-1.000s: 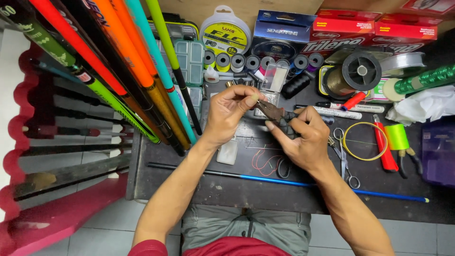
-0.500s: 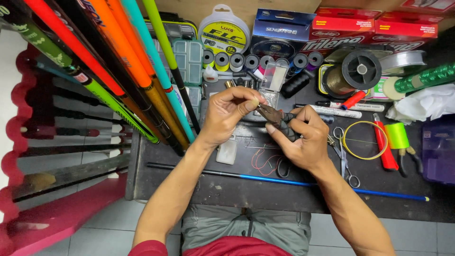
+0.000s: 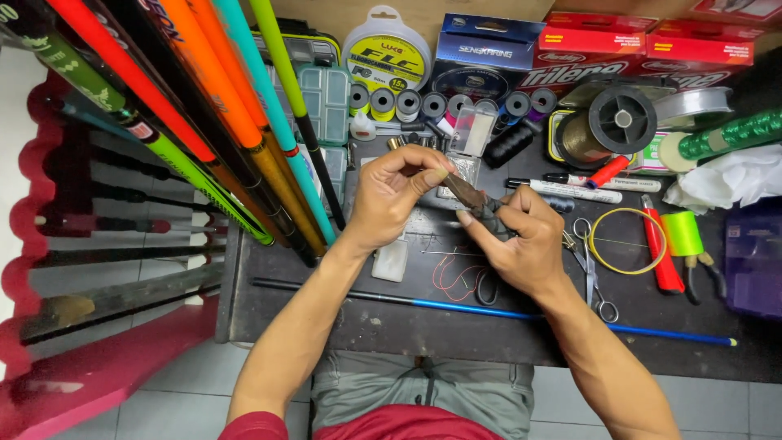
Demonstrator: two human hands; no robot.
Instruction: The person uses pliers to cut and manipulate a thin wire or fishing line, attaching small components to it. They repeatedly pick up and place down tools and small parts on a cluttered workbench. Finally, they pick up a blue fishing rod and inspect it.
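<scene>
At the far left a rack of coloured fishing rods [image 3: 187, 138] leans across the dark worktable [image 3: 342, 326], their butts crowding its left edge. Next to them the left hand [image 3: 391, 200] has thumb and fingertips pinched shut on something very small at the nose of the dark pliers [image 3: 481, 204]; what it is (a hook, a ring, a knot) is too small to tell. The right hand [image 3: 521, 244] is wrapped closed around the pliers' handles, holding them just above the middle of the table. Judging by this, the work looks mid-step: the small part is gripped, not set down, and red thread [image 3: 456, 281] lies loose below the hands. A thin blue rod blank [image 3: 521, 314] runs across the table in front of the person. Further right lie scissors [image 3: 590, 269], a yellow line loop [image 3: 623, 240], a red-handled tool [image 3: 660, 253], and line spools [image 3: 444, 104] behind, hemming in the hands.
</scene>
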